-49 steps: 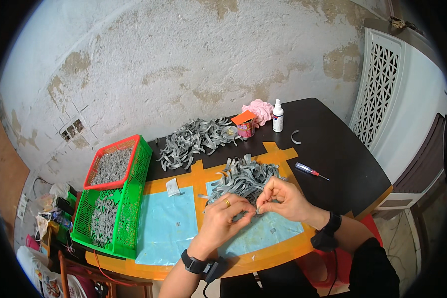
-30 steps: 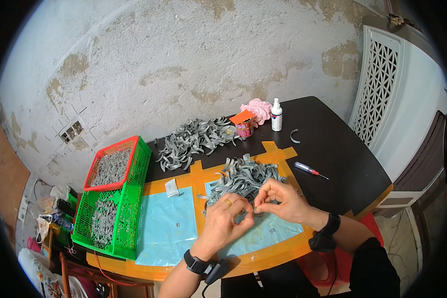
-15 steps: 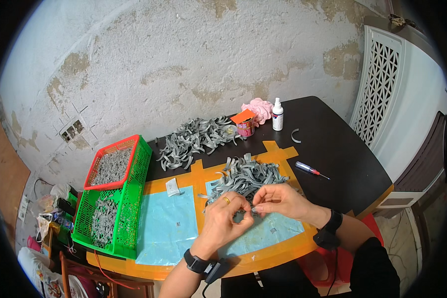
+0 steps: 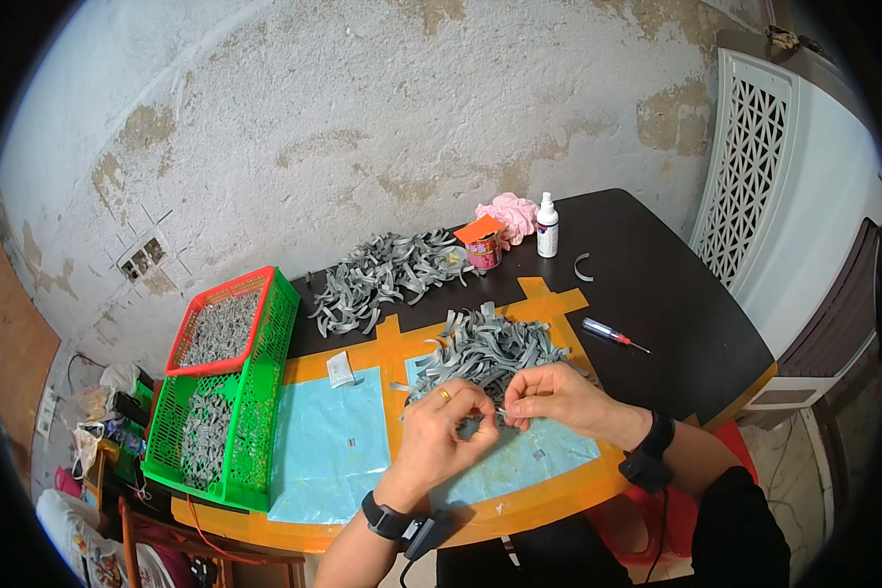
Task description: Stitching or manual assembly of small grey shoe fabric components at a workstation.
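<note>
My left hand (image 4: 448, 431) and my right hand (image 4: 565, 400) meet fingertip to fingertip just in front of a heap of grey curved strips (image 4: 500, 343). Both are closed in a pinch. Whatever lies between the fingertips is too small and too covered to name. Beneath them is a light blue sheet (image 4: 559, 448) fixed with orange tape, and a tiny grey piece (image 4: 538, 454) lies on it beside my right wrist.
Another strip heap (image 4: 382, 279) lies by the wall. On the left, a red basket (image 4: 172, 355) rests on a green basket (image 4: 157, 431), both holding small grey pieces. A screwdriver (image 4: 612, 334), a white spray bottle (image 4: 548, 227), a tin (image 4: 483, 254) and a pink cloth (image 4: 512, 214) are on the black table (image 4: 676, 284).
The fingertips have shifted slightly, and the pale bit seen between them earlier is now hidden. A small pale fleck now shows on the orange tape near the front edge.
</note>
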Motion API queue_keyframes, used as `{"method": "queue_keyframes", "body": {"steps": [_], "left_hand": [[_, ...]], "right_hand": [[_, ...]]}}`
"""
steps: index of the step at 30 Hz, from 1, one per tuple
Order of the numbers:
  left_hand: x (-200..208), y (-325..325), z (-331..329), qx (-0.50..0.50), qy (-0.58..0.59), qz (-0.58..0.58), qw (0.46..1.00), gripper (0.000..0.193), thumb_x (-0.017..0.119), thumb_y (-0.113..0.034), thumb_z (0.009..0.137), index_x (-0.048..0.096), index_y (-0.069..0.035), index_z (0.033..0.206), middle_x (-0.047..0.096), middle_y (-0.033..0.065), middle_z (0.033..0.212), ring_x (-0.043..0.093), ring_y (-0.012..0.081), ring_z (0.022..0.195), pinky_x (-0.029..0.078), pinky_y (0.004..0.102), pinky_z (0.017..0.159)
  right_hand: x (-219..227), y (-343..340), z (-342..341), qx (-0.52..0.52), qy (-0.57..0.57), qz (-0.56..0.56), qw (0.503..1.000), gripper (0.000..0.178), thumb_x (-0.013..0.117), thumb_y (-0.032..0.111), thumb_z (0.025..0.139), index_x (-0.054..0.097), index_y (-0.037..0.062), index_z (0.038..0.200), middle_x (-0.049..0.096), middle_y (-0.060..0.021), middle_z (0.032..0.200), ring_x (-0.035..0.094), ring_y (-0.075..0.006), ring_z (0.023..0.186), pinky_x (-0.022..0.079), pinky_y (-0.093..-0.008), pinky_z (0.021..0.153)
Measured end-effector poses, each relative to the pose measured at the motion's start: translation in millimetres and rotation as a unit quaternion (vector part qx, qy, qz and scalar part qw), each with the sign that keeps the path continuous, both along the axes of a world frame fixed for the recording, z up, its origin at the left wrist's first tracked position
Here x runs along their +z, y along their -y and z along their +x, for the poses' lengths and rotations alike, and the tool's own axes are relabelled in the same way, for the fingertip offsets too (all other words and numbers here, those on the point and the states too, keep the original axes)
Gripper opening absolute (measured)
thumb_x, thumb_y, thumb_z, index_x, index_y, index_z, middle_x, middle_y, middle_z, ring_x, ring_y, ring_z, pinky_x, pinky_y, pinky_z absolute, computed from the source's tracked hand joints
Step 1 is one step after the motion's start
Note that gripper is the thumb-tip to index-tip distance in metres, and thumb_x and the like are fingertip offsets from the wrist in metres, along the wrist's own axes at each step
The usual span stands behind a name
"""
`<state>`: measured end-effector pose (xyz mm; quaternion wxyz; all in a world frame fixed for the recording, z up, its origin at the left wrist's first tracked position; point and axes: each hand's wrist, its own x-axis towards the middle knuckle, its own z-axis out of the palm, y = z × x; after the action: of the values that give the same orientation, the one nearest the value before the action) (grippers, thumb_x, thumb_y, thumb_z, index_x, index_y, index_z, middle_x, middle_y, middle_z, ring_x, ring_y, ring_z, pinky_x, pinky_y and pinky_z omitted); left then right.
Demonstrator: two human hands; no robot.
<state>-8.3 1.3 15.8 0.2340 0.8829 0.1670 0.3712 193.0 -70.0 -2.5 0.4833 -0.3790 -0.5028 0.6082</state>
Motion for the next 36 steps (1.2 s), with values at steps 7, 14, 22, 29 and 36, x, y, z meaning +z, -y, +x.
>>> {"method": "queue_keyframes", "body": {"steps": [7,14,22,29,36], "left_hand": [[-3.7,-6.6,-3.8,-0.021,0.054,-0.283,0.957,0.018,0.062,0.002,0.084,0.057,-0.001,0.101,0.064,0.0036,0.095,0.06,0.0101,0.085,0.049,0.0265,0.08],[-6.3,-3.2,3.7,-0.065,0.033,-0.353,0.933,0.03,0.076,-0.004,0.079,0.059,-0.003,0.103,0.064,0.0024,0.093,0.059,0.0087,0.084,0.049,0.0229,0.074],[-7.8,0.5,2.8,-0.07,0.059,-0.353,0.931,0.016,0.075,0.0,0.077,0.064,-0.001,0.089,0.066,0.0033,0.088,0.062,0.0099,0.079,0.05,0.0245,0.072],[-5.2,2.7,3.2,-0.064,0.049,-0.347,0.934,0.01,0.071,0.0,0.081,0.067,0.0,0.09,0.068,0.0059,0.088,0.062,0.0105,0.08,0.05,0.025,0.072],[-18.5,-4.7,4.3,-0.074,0.128,-0.42,0.895,0.017,0.065,0.0,0.087,0.065,0.001,0.104,0.066,0.0048,0.084,0.061,0.0101,0.077,0.05,0.0238,0.071]], "right_hand": [[3.4,0.3,2.2,-0.029,-0.043,-0.018,0.998,0.011,0.062,0.011,0.09,0.059,0.0002,0.093,0.064,-0.0074,0.087,0.061,-0.013,0.081,0.049,-0.0274,0.073],[-1.0,-0.1,2.0,-0.007,-0.04,-0.002,0.999,0.013,0.062,0.011,0.089,0.06,-0.0005,0.095,0.064,-0.006,0.088,0.059,-0.0117,0.08,0.048,-0.0261,0.073],[2.0,0.2,0.4,0.022,-0.016,0.007,1.0,0.013,0.062,0.011,0.09,0.061,-0.0012,0.096,0.064,-0.0048,0.088,0.059,-0.0111,0.078,0.048,-0.0256,0.073],[2.5,0.4,-0.2,0.011,-0.018,0.0,1.0,0.015,0.061,0.013,0.091,0.061,-0.0012,0.097,0.065,-0.0065,0.088,0.06,-0.011,0.079,0.048,-0.0251,0.072],[6.4,1.9,-0.8,-0.026,-0.045,0.006,0.999,0.016,0.06,0.012,0.091,0.061,-0.0014,0.1,0.065,-0.0076,0.091,0.061,-0.0114,0.082,0.049,-0.0254,0.075]]}}
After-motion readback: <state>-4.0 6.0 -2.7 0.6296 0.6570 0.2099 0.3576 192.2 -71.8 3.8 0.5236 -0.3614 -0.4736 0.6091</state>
